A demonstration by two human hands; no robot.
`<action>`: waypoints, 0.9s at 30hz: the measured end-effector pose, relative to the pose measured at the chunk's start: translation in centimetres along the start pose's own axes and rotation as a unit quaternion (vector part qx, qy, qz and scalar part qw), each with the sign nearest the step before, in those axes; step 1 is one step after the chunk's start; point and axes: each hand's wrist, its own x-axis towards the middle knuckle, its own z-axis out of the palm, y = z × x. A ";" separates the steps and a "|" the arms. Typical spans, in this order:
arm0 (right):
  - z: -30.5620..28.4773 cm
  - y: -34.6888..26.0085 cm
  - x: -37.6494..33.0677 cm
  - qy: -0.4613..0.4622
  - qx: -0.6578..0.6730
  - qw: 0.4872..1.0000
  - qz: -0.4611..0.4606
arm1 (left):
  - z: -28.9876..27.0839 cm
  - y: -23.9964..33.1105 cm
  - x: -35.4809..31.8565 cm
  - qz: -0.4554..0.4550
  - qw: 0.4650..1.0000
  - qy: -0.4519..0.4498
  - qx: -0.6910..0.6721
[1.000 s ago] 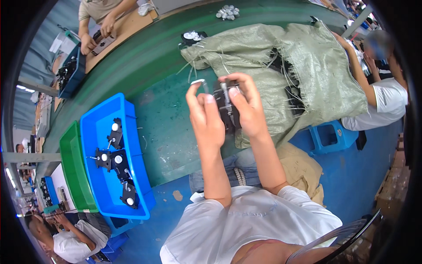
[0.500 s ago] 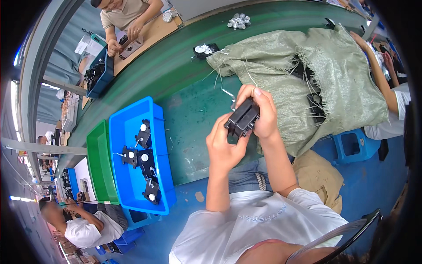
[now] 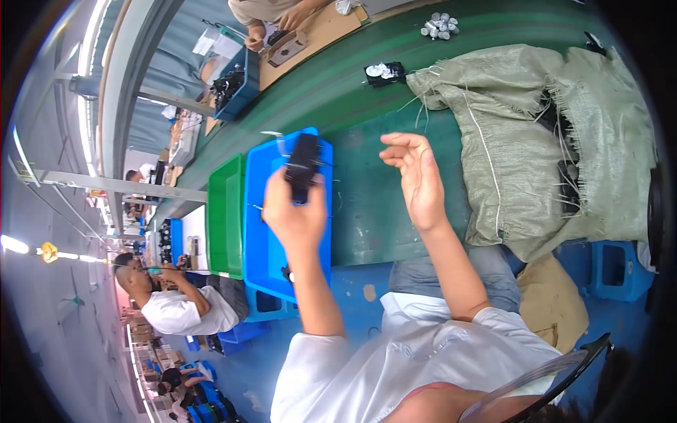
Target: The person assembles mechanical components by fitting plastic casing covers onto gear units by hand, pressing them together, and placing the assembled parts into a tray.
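Blue bin (image 3: 266,254) backs a blurred, blocky black mechanism (image 3: 303,166).

white shirt (image 3: 416,363) | chest lettering (image 3: 441,345) | too small and blurred to read

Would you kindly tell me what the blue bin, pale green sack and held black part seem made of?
Blue bin: probably smooth moulded plastic, evenly coloured. Pale green sack: likely woven plastic, slightly shiny, with frayed strands. Black part: perhaps matte plastic, evenly dark, though blur leaves this open.
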 end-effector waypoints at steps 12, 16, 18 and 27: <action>-6.6 -6.8 0.3 -0.057 -0.096 0.994 0.008 | 3.5 -22.5 2.1 -0.021 0.916 -0.256 0.308; -6.7 -8.5 -0.1 -0.052 -0.080 0.995 -0.028 | 3.8 -26.5 2.9 -0.154 0.894 -0.377 0.186; -6.8 -8.7 0.1 -0.045 -0.084 0.995 -0.044 | 3.8 -26.5 5.5 -0.174 0.832 -0.466 0.247; -9.8 -12.7 -1.2 0.009 -0.130 0.985 -0.115 | 16.1 -15.3 17.0 0.010 0.916 -0.399 0.034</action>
